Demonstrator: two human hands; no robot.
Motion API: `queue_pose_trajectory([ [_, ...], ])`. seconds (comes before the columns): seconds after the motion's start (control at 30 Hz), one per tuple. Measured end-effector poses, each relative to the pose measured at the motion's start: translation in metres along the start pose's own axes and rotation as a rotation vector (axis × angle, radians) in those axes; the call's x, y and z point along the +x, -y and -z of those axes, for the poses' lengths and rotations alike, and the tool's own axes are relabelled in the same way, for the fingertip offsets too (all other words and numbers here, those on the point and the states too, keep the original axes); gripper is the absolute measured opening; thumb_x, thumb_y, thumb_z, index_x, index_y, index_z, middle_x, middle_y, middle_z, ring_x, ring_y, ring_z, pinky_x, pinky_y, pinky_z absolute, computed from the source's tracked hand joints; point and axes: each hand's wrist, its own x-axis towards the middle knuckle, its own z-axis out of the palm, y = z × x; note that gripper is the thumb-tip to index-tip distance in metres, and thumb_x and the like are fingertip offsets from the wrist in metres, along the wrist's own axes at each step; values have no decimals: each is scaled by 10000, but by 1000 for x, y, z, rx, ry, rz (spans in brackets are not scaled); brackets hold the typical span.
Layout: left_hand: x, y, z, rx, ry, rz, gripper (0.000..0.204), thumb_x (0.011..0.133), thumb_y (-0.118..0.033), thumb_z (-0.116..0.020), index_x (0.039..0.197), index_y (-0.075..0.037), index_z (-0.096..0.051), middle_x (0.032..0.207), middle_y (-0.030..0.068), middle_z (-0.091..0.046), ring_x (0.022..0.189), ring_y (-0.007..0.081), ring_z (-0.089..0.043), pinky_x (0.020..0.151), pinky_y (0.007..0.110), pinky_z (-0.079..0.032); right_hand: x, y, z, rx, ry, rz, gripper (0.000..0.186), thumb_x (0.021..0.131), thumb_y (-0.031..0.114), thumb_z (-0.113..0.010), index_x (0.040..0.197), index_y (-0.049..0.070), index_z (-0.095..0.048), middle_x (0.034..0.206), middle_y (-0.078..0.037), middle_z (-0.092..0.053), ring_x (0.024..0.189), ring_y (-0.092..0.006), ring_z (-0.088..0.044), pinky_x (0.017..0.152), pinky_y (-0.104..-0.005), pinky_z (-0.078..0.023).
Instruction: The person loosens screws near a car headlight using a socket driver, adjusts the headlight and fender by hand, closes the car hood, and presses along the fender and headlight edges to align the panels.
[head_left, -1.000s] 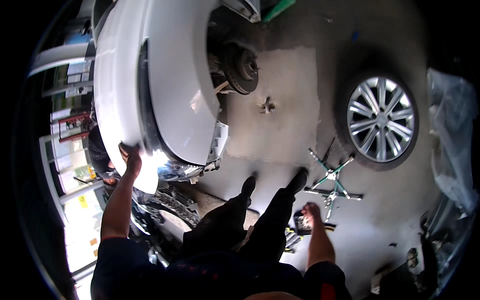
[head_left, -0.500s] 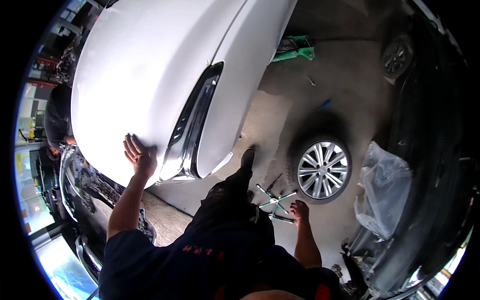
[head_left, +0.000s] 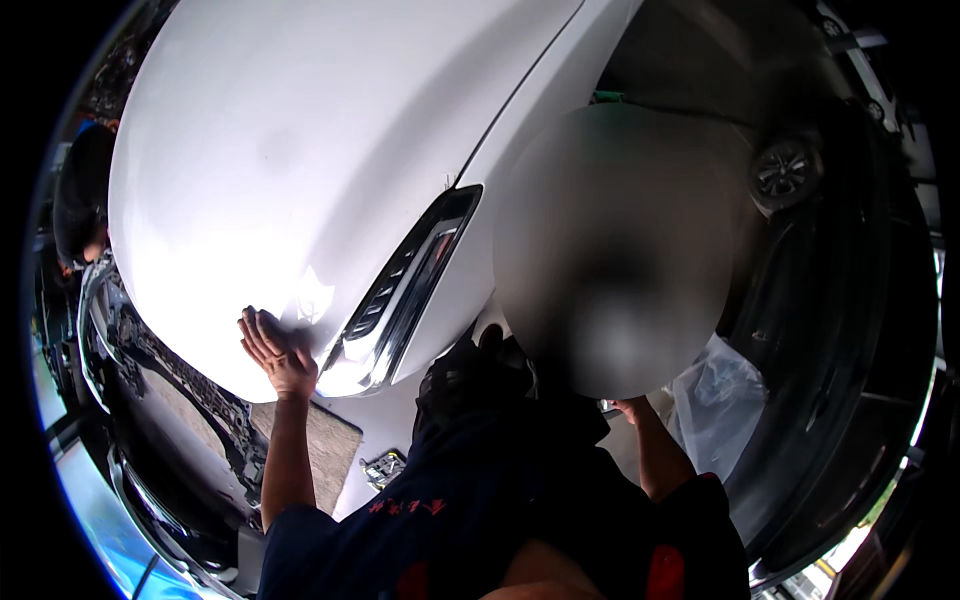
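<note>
My left hand lies with fingers stretched out on the front edge of a white car's hood. Just right of it is the car's long dark lamp. Low on the right side, my right hand is partly covered by a large round blurred patch, which hides its fingers. A small shiny piece shows at its fingertips; whether the hand grips it I cannot make out. The same patch hides most of the floor between the white car and the dark car.
A dark car stands along the right, with clear plastic sheeting near its lower side. On the left are dark vehicle parts, a mat and a small metal item. Another person bends at the far left.
The view has shifted, and the white car fills more of it. My left hand stays on the hood. The loose wheel and the cross wrench near my right hand are now hidden by the blur.
</note>
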Motion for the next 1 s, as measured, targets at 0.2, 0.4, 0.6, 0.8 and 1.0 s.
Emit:
queue_pose_trajectory([
  [0.2,32,-38,8,-137,-111,268,636,1082,-426,-450,1518,35,-418,1547,302,-431,1457,507,-390,1196,646,-328,72,82,47,-39,85,-11,287,1084,335,-580,1199,83,-655,983,-85,-737,852,-177,-689,764,-361,-557],
  [0.4,162,-155,4,-238,-190,45,637,903,-93,-622,1503,28,-445,1547,327,-415,1470,527,-378,1225,621,-331,154,146,70,-138,95,54,285,1068,310,-584,1129,49,-682,911,-65,-721,747,-141,-662,675,-308,-536],
  [0.6,211,-227,-22,2,-255,25,757,906,-310,-607,1592,-52,-415,1636,191,-430,1543,389,-366,1263,588,-222,53,419,9,-42,641,734,342,1087,351,-561,965,56,-683,786,-6,-640,709,-95,-587,654,-265,-476],
  [0.8,206,-221,-32,-30,-297,43,721,900,-285,-597,1570,-55,-464,1643,171,-442,1540,364,-384,1271,546,-235,-57,614,-105,-399,1162,1061,395,1067,381,-563,869,55,-668,734,-6,-600,650,-81,-549,570,-260,-428],
  [1.0,198,-213,-39,-55,-316,71,690,886,-233,-594,1553,-86,-502,1631,143,-474,1518,333,-434,1267,532,-272,-136,640,-224,-652,1651,915,452,1095,364,-547,775,50,-608,665,6,-559,542,-53,-453,503,-222,-353],
])
